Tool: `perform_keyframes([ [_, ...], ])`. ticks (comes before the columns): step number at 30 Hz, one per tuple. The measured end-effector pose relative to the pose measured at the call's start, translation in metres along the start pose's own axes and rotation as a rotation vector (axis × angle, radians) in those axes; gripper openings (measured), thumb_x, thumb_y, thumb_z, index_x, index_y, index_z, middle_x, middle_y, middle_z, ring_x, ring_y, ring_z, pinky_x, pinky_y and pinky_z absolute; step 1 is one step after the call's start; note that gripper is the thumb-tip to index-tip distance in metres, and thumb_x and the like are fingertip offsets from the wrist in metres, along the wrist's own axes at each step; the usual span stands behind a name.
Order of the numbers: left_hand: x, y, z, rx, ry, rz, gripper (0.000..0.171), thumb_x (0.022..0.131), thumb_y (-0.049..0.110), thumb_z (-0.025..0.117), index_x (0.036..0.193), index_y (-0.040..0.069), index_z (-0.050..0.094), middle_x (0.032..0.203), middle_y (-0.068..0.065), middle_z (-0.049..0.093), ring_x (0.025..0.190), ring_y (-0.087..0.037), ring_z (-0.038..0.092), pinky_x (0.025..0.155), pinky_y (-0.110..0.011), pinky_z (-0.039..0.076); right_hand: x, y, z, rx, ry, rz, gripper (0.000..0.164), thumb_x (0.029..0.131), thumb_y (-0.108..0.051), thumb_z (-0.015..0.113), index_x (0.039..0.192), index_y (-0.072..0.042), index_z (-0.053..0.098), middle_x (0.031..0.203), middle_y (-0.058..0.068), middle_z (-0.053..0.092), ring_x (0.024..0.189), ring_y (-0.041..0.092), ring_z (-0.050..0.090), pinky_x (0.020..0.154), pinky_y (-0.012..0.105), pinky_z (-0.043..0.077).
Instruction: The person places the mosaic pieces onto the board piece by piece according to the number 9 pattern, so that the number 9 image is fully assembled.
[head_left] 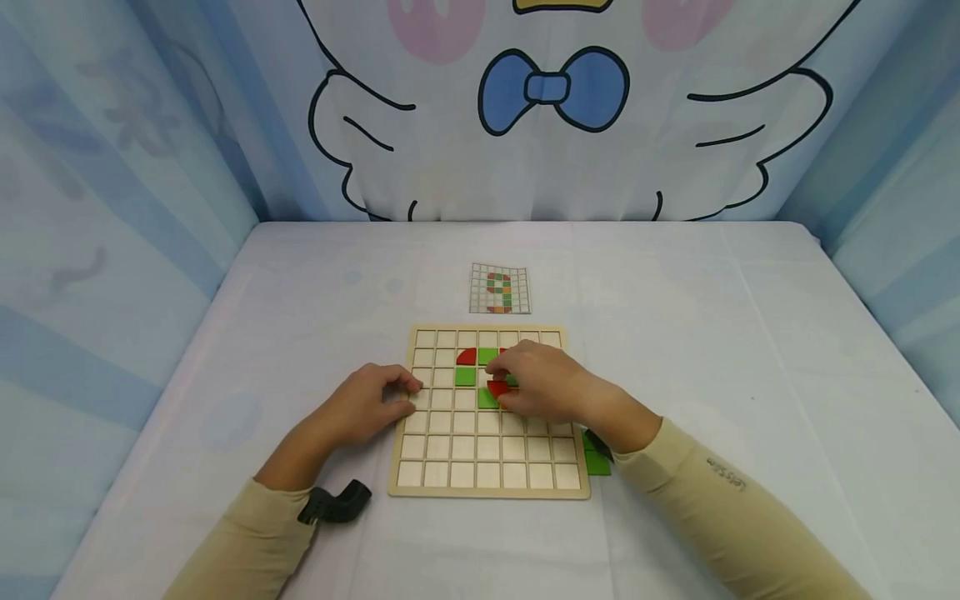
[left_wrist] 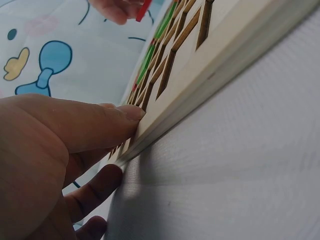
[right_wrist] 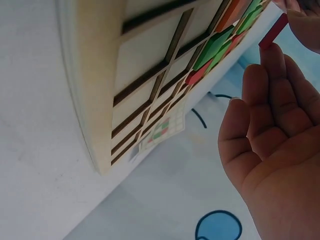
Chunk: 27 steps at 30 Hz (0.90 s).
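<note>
A wooden grid board (head_left: pixel 442 481) lies on the table with coloured tiles in its squares. Over its middle, my right hand (head_left: pixel 551 383) pinches a red quarter-round tile (head_left: pixel 495 388) between thumb and fingers; the right wrist view has this red tile (right_wrist: pixel 274 31) edge-on at the fingertips. Below it sits a green tile (head_left: pixel 487 398). Another red quarter-round tile (head_left: pixel 467 357) and green squares (head_left: pixel 465 377) fill squares farther left. My left hand (head_left: pixel 367 404) rests at the board's left rim, its thumb (left_wrist: pixel 122 117) touching the frame and the fingers loosely bent. Some tiles are hidden under the right hand.
Behind the board lies a small pattern card (head_left: pixel 500 289) with a coloured figure on a grid. Several green tiles (head_left: pixel 597 462) lie by the board's right edge, partly covered by the right forearm. A cartoon-printed curtain (head_left: pixel 555 167) stands beyond the table.
</note>
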<state>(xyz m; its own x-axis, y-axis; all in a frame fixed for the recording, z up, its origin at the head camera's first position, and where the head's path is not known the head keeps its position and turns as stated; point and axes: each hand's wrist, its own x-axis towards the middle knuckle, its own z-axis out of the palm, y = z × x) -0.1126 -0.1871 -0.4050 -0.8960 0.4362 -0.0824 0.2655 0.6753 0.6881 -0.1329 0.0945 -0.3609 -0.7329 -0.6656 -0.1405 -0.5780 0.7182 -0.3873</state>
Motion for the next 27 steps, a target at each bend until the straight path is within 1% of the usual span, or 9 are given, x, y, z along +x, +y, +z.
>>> perform_keyframes([
  [5, 0.000, 0.000, 0.000, 0.000, -0.001, 0.004, 0.011, 0.093, 0.009, 0.070, 0.104, 0.010, 0.069, 0.108, -0.002, 0.066, 0.107, -0.026, 0.059, 0.093, -0.047, 0.044, 0.003, -0.005, 0.002, -0.012, 0.002, -0.020, 0.034, 0.094, -0.018, 0.069, 0.125, -0.005, 0.067, 0.113, 0.004, 0.068, 0.111, 0.024, 0.056, 0.094, 0.040, 0.047],
  [11, 0.000, 0.000, -0.001, 0.001, -0.003, -0.002, 0.011, 0.093, 0.009, 0.070, 0.104, 0.010, 0.069, 0.108, -0.002, 0.066, 0.108, -0.026, 0.059, 0.094, -0.048, 0.044, 0.009, -0.008, 0.005, -0.017, 0.005, -0.039, 0.033, 0.094, -0.017, 0.069, 0.124, -0.003, 0.068, 0.111, 0.003, 0.067, 0.107, 0.022, 0.057, 0.091, 0.037, 0.048],
  [14, 0.000, 0.000, -0.001, -0.001, -0.004, -0.004, 0.011, 0.093, 0.009, 0.070, 0.104, 0.010, 0.069, 0.108, -0.002, 0.066, 0.108, -0.026, 0.059, 0.094, -0.048, 0.044, 0.012, -0.012, 0.005, -0.023, -0.005, -0.038, 0.034, 0.094, -0.018, 0.069, 0.125, -0.002, 0.067, 0.112, 0.004, 0.067, 0.107, 0.022, 0.057, 0.093, 0.036, 0.047],
  [19, 0.001, -0.001, 0.000, -0.008, -0.004, -0.002, 0.010, 0.093, 0.009, 0.070, 0.103, 0.010, 0.069, 0.108, -0.002, 0.066, 0.108, -0.026, 0.059, 0.094, -0.048, 0.044, 0.016, -0.017, 0.004, -0.031, -0.025, -0.025, 0.036, 0.095, -0.021, 0.069, 0.126, -0.003, 0.067, 0.116, 0.004, 0.067, 0.111, 0.022, 0.057, 0.097, 0.037, 0.046],
  [27, 0.001, 0.000, -0.001, -0.007, -0.005, -0.005, 0.010, 0.093, 0.009, 0.070, 0.103, 0.010, 0.069, 0.108, -0.002, 0.066, 0.109, -0.026, 0.059, 0.095, -0.048, 0.044, 0.020, -0.022, 0.006, -0.034, -0.032, -0.018, 0.034, 0.095, -0.022, 0.069, 0.124, -0.005, 0.068, 0.112, 0.003, 0.068, 0.106, 0.021, 0.057, 0.093, 0.037, 0.047],
])
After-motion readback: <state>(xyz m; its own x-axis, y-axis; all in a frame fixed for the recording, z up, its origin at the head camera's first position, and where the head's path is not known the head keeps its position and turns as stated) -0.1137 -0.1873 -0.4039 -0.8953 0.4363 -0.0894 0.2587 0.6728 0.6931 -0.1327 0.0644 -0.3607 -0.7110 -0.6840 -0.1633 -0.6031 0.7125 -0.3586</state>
